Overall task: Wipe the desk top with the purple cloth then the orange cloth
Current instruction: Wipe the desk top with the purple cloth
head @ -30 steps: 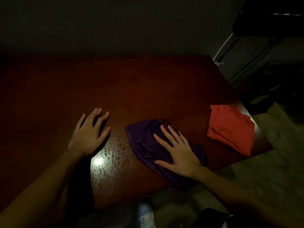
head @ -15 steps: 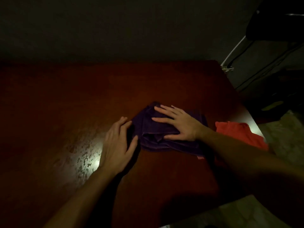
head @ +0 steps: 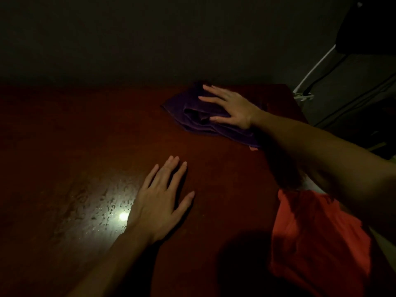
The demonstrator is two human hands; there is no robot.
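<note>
The purple cloth (head: 192,116) lies bunched near the far edge of the dark red-brown desk top (head: 85,146), right of centre. My right hand (head: 231,108) presses flat on it, fingers spread and pointing left. My left hand (head: 162,198) rests palm down on the bare desk nearer to me, fingers apart, holding nothing. The orange cloth (head: 317,239) lies crumpled at the desk's near right corner, partly under my right forearm.
The scene is dim. A bright glare spot (head: 123,216) sits on the desk just left of my left hand. Beyond the desk's right edge run a white cable (head: 315,67) and dark cords, with a dark object at the top right.
My right hand has pushed the purple cloth away from me, from the near edge toward the far edge. My left hand has shifted right, staying flat on the desk.
</note>
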